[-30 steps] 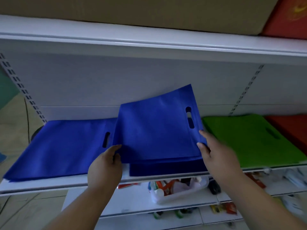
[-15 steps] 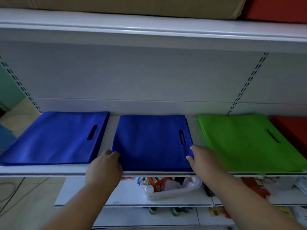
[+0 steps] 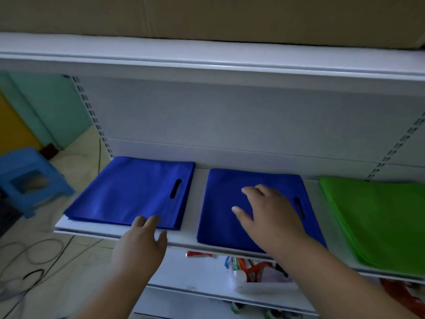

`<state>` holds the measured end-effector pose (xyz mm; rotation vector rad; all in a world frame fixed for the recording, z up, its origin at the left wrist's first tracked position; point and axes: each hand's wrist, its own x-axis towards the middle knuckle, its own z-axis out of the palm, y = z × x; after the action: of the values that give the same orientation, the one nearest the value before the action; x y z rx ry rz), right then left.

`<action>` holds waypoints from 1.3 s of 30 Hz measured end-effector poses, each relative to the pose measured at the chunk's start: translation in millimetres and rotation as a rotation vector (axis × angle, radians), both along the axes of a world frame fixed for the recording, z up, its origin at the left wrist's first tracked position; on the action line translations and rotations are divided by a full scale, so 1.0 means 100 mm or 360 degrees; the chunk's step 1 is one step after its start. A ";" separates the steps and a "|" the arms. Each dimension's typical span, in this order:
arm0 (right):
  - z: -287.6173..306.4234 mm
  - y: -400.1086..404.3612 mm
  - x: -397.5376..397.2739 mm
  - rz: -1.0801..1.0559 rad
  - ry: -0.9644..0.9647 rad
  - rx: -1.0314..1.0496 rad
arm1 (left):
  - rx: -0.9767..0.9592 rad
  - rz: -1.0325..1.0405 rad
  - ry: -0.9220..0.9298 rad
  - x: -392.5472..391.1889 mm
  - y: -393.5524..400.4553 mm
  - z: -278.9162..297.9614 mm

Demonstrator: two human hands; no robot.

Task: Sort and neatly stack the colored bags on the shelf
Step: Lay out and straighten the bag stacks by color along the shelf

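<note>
Two stacks of blue bags lie flat on the white shelf (image 3: 193, 240). The left blue stack (image 3: 131, 192) sits at the shelf's left end; my left hand (image 3: 142, 242) reaches its front edge with straight fingers touching it. My right hand (image 3: 269, 215) rests flat, fingers spread, on top of the middle blue stack (image 3: 225, 217), beside its handle slot. A green bag stack (image 3: 377, 217) lies to the right, partly cut off by the frame.
A shelf board with a cardboard box (image 3: 207, 17) hangs overhead. Below, a lower shelf holds a white tray of small items (image 3: 253, 272). A blue plastic stool (image 3: 30, 180) and loose cables (image 3: 34, 261) are on the floor at left.
The lifted blue bags were laid down on the middle stack. My right hand moved from its front corner onto its top; my left hand shifted left to the left stack. The view turned left.
</note>
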<state>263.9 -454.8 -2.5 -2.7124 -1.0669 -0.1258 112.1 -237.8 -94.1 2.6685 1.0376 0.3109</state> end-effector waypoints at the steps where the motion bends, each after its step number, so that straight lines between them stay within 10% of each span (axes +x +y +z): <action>1: 0.01 0.14 -0.05 0.0018 0.0005 0.0006 | 0.0000 0.0024 -0.0001 -0.08 0.12 -0.01; 17: -0.42 1.93 -0.67 -0.0245 0.0122 -0.0125 | 0.0038 0.0059 0.0146 -0.86 2.31 0.02; 39: -0.75 2.12 -1.12 -0.0675 0.0344 0.0071 | -0.0054 -0.0167 0.0015 -0.97 2.80 -0.02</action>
<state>152.0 -242.9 -77.9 -2.7900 -0.4178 0.0738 15.5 41.9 -95.6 2.6848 0.8937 0.2575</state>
